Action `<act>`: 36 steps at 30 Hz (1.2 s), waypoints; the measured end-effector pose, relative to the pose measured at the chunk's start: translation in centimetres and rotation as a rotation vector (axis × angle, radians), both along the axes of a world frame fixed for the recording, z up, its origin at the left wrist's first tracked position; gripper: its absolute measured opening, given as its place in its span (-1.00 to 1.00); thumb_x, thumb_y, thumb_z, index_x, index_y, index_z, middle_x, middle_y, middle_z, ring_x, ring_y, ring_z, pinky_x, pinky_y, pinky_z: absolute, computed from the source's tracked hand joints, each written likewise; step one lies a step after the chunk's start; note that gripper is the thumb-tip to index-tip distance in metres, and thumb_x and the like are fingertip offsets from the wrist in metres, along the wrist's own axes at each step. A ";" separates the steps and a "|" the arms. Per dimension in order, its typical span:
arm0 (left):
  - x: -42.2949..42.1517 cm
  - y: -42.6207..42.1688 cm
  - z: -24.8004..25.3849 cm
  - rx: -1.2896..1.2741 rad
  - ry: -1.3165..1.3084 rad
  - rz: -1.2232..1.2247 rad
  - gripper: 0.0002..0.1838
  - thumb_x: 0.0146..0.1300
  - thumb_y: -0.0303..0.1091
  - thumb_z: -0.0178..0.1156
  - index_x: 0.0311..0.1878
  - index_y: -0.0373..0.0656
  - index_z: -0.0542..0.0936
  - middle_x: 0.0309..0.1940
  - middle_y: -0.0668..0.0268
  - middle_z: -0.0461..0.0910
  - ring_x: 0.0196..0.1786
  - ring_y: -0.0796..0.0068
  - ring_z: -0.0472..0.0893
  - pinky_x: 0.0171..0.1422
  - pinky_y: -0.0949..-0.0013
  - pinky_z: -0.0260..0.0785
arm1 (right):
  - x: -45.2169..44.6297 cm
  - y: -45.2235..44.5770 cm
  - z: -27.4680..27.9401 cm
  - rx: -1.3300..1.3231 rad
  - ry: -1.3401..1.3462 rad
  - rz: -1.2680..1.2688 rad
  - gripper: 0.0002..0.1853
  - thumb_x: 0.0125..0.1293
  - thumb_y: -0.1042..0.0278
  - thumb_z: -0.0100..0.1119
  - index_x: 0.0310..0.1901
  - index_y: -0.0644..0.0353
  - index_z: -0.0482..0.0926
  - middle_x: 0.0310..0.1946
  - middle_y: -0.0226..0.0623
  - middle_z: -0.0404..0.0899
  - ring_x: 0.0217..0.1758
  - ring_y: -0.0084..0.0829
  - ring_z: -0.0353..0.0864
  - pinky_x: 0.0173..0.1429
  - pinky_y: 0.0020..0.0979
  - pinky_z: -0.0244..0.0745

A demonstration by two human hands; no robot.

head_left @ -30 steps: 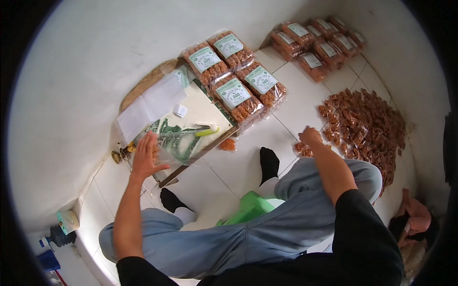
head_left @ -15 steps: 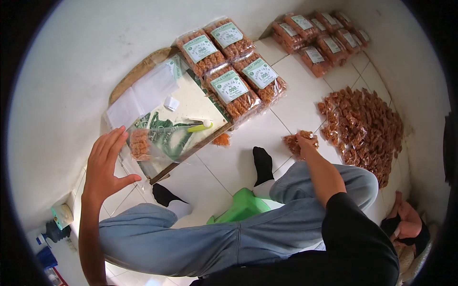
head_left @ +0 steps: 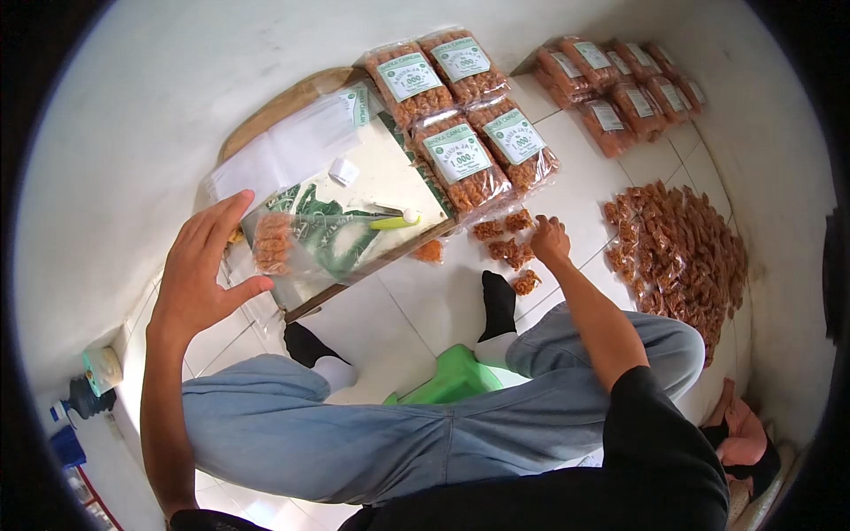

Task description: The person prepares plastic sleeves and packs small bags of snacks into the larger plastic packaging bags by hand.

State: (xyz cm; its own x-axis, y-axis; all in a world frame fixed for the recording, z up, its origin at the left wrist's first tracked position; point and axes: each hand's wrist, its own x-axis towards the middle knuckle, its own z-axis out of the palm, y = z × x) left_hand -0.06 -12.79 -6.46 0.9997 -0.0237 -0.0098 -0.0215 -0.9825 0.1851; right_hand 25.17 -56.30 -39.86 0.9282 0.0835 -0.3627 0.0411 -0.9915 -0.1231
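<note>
Grip of left hand (head_left: 202,273): released, fingers spread, beside a clear bag (head_left: 273,243) partly filled with snack packets, on the low surface (head_left: 390,168); grip of right hand (head_left: 551,241): fingers lowered at small snack packets (head_left: 510,255) on the tiled floor (head_left: 407,310), hold cannot be told; larger packet heap (head_left: 682,265), farther right; four labelled packs (head_left: 456,155), beyond.

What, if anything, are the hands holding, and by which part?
The left hand is spread open, holding nothing. The right hand is beside small snack packets on the floor; whether its fingers hold one cannot be told.
</note>
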 end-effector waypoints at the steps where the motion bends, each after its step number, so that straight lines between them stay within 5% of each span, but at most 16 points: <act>1: -0.3 0.1 0.0 -0.003 0.010 0.028 0.04 -0.16 -0.21 0.53 0.46 -0.03 0.25 0.38 0.18 0.35 0.37 0.03 0.34 0.45 0.10 0.20 | 0.3 -0.3 -0.4 0.041 -0.103 0.221 -0.45 0.23 0.47 0.05 0.30 -0.08 0.42 0.20 -0.21 0.48 0.32 -0.21 0.43 0.23 -0.09 0.46; 3: -0.7 0.3 0.0 -0.005 0.018 0.063 0.02 -0.15 -0.24 0.53 0.46 -0.01 0.25 0.37 0.18 0.36 0.37 0.03 0.35 0.44 0.10 0.21 | 0.6 -0.7 -1.2 0.104 -0.182 0.305 -0.43 0.16 0.55 0.05 0.26 -0.04 0.46 0.24 -0.27 0.46 0.35 -0.22 0.38 0.28 -0.11 0.41; 5: -1.2 0.5 0.0 -0.006 0.041 0.106 0.01 -0.13 -0.27 0.52 0.46 0.01 0.25 0.36 0.15 0.37 0.36 0.03 0.36 0.43 0.10 0.23 | 0.9 -0.8 -1.9 0.043 -0.207 0.655 -0.43 0.14 0.56 0.08 0.25 -0.01 0.46 0.27 -0.31 0.44 0.37 -0.23 0.35 0.32 -0.16 0.35; 9: -2.2 0.8 0.0 -0.012 0.054 0.144 0.00 -0.12 -0.26 0.51 0.46 0.02 0.25 0.35 0.13 0.38 0.36 0.03 0.36 0.43 0.10 0.24 | 0.8 -0.5 -3.3 -0.023 -0.346 0.783 -0.46 0.15 0.44 0.20 0.23 0.05 0.46 0.23 -0.24 0.46 0.37 -0.20 0.33 0.33 -0.12 0.30; 12: -2.8 0.9 0.1 -0.015 0.080 0.187 -0.01 -0.10 -0.24 0.50 0.46 0.03 0.25 0.35 0.15 0.38 0.36 0.04 0.36 0.43 0.11 0.25 | 0.8 0.2 -3.4 -0.060 -0.341 0.742 -0.54 0.22 0.29 0.21 0.18 0.09 0.47 0.15 -0.15 0.49 0.29 -0.17 0.39 0.30 -0.10 0.31; 14: -3.1 1.2 -0.1 -0.018 0.087 0.208 -0.02 -0.05 -0.03 0.49 0.47 0.07 0.26 0.33 0.17 0.40 0.34 0.04 0.38 0.43 0.08 0.23 | 0.7 1.2 -2.4 -0.077 -0.206 0.619 -0.58 0.25 0.24 0.19 0.14 0.11 0.48 0.11 -0.13 0.50 0.24 -0.16 0.42 0.26 -0.08 0.33; 19: -3.6 1.4 0.2 -0.075 0.142 0.247 -0.03 -0.06 -0.19 0.50 0.47 0.03 0.24 0.38 0.19 0.37 0.38 0.07 0.36 0.44 0.12 0.25 | 0.9 1.2 -2.2 0.013 -0.093 0.373 -0.68 0.23 0.24 0.14 -0.04 0.21 0.47 -0.09 -0.12 0.56 0.07 -0.07 0.53 0.14 -0.06 0.41; 23: -3.9 1.3 0.4 -0.128 0.168 0.270 -0.05 -0.02 -0.19 0.48 0.47 0.02 0.24 0.38 0.20 0.38 0.40 0.09 0.35 0.46 0.12 0.22 | 0.7 0.9 -1.6 0.286 -0.280 0.601 -0.45 0.02 0.45 0.23 0.13 0.28 0.45 -0.15 -0.14 0.57 -0.02 -0.06 0.55 0.10 -0.12 0.45; 29: -4.4 1.6 -0.1 -0.195 0.155 0.280 -0.07 0.04 0.04 0.45 0.47 0.08 0.25 0.34 0.12 0.41 0.35 0.02 0.40 0.39 0.11 0.28 | -0.3 4.7 -1.8 0.516 -0.233 0.966 -0.39 0.01 0.33 0.33 0.17 0.28 0.48 -0.05 -0.06 0.53 0.09 -0.03 0.51 0.15 -0.08 0.48; 33: -4.6 1.6 -0.4 -0.165 0.139 0.242 -0.08 0.06 0.10 0.42 0.47 0.08 0.25 0.33 0.12 0.41 0.35 0.03 0.40 0.40 0.11 0.28 | -0.5 5.7 -3.7 0.392 -0.190 0.934 -0.43 0.06 0.25 0.34 0.16 0.12 0.52 0.06 -0.14 0.52 0.17 -0.08 0.49 0.16 -0.10 0.49; 36: -4.5 1.1 0.1 -0.203 0.208 0.275 -0.09 0.05 -0.10 0.45 0.47 0.04 0.25 0.36 0.22 0.41 0.39 0.08 0.37 0.45 0.13 0.23 | -0.5 6.2 -3.7 0.378 -0.094 0.854 -0.61 0.07 0.19 0.35 -0.06 0.10 0.57 -0.05 -0.19 0.56 0.08 -0.11 0.54 0.08 -0.08 0.48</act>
